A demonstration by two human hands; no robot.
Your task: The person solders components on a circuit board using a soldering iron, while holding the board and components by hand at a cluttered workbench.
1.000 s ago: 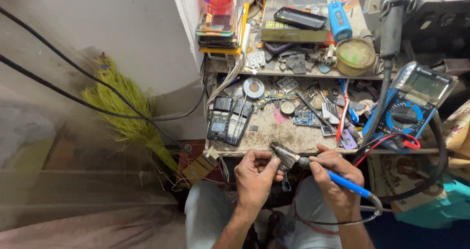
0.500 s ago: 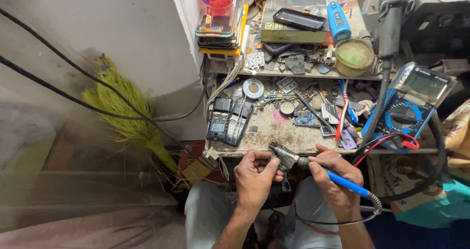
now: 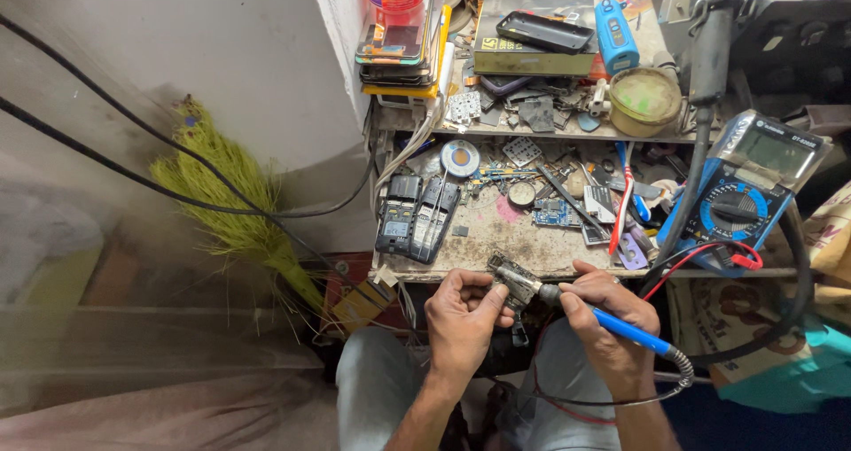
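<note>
My left hand (image 3: 461, 316) pinches a small dark circuit board (image 3: 512, 280) at the front edge of the workbench (image 3: 496, 229). My right hand (image 3: 605, 322) grips a blue-handled soldering iron (image 3: 629, 331), its metal tip resting against the board. The iron's grey cable loops down over my lap. Both hands sit close together just below the bench edge, over my knees.
The bench holds several phone parts, two dark handsets (image 3: 417, 216), a solder reel (image 3: 460, 158) and a blue multimeter (image 3: 743, 194) with red leads. A shelf above carries stacked phones (image 3: 399, 48), a round tin (image 3: 644, 99) and a hot-air handle (image 3: 709, 26). A green broom (image 3: 235, 212) leans left.
</note>
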